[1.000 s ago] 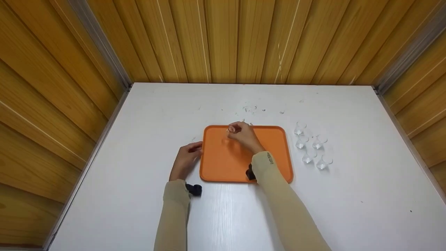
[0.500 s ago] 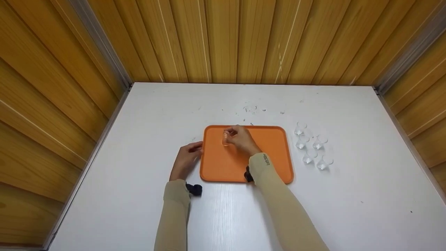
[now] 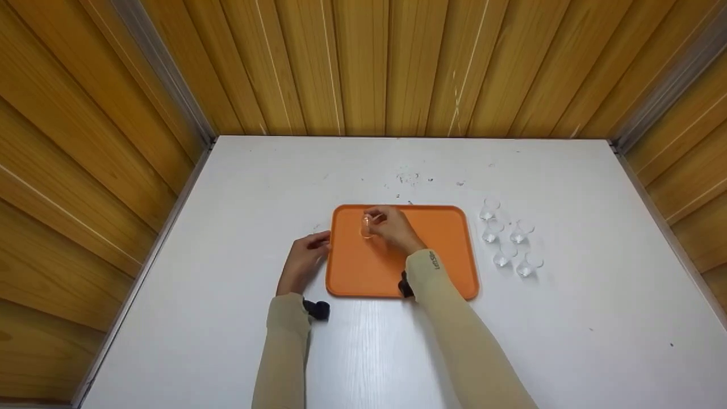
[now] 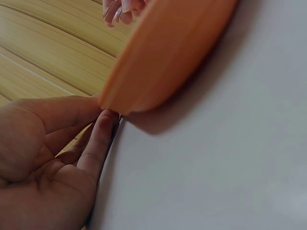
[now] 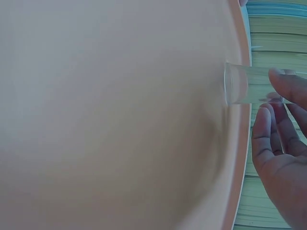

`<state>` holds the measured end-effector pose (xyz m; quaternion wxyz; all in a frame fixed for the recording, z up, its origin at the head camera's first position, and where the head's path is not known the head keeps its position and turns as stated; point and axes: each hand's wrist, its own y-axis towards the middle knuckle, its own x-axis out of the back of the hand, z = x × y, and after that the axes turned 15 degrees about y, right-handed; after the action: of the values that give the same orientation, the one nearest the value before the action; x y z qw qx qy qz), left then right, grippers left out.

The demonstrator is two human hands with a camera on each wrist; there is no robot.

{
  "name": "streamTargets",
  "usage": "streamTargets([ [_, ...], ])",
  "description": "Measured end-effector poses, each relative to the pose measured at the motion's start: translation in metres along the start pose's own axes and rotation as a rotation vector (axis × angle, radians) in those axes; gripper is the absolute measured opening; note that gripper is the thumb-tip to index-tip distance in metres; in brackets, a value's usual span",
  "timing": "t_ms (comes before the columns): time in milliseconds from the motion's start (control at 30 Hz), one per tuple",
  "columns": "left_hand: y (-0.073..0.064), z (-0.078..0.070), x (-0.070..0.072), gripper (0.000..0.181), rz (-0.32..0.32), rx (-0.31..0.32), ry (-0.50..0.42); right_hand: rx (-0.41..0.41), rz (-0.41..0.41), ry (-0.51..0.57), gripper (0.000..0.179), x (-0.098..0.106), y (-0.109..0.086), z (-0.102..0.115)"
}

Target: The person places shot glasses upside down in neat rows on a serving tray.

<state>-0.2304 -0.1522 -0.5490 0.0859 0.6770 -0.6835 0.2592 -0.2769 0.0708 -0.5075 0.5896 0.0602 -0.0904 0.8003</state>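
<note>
My right hand (image 3: 392, 227) pinches a small clear glass (image 3: 366, 226) between thumb and fingers. The glass is low over the left back part of an orange tray (image 3: 397, 272); in the right wrist view its wide end (image 5: 236, 84) appears to meet the tray's surface. My left hand (image 3: 304, 261) lies at the tray's left edge. In the left wrist view the thumb and forefinger of that hand (image 4: 62, 148) stretch out and their tips touch the rim, without curling round it.
Several clear glasses (image 3: 502, 255) stand on the white table (image 3: 568, 341) to the right of the tray. Small dark marks (image 3: 408, 178) spot the table behind the tray. Wood-patterned panels (image 3: 363, 68) enclose the table at the back and sides.
My right hand has come down and slightly left with the glass, which is now upright near the tray's surface. The left hand and the tray have not moved.
</note>
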Motion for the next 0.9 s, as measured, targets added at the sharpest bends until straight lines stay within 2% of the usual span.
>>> streamTargets([
  [167, 0.000, 0.000, 0.000, 0.035, 0.012, 0.031, -0.015, -0.030, 0.004, 0.042, 0.038, 0.003, 0.000, 0.001],
  [367, 0.000, 0.000, 0.000, 0.036, 0.014, 0.011, -0.034, -0.022, 0.018, 0.054, 0.042, 0.010, -0.003, 0.002],
  [433, 0.000, 0.001, 0.001, 0.036, 0.015, 0.017, -0.036, -0.012, 0.022, 0.050, 0.042, 0.013, -0.004, 0.002],
  [667, 0.001, -0.001, 0.001, 0.033, 0.025, 0.055, -0.042, -0.063, 0.014, 0.025, 0.047, 0.024, -0.010, 0.006],
  [900, 0.000, 0.000, 0.001, 0.036, 0.020, 0.034, -0.042, -0.041, 0.031, -0.030, 0.049, 0.039, -0.018, 0.008],
])
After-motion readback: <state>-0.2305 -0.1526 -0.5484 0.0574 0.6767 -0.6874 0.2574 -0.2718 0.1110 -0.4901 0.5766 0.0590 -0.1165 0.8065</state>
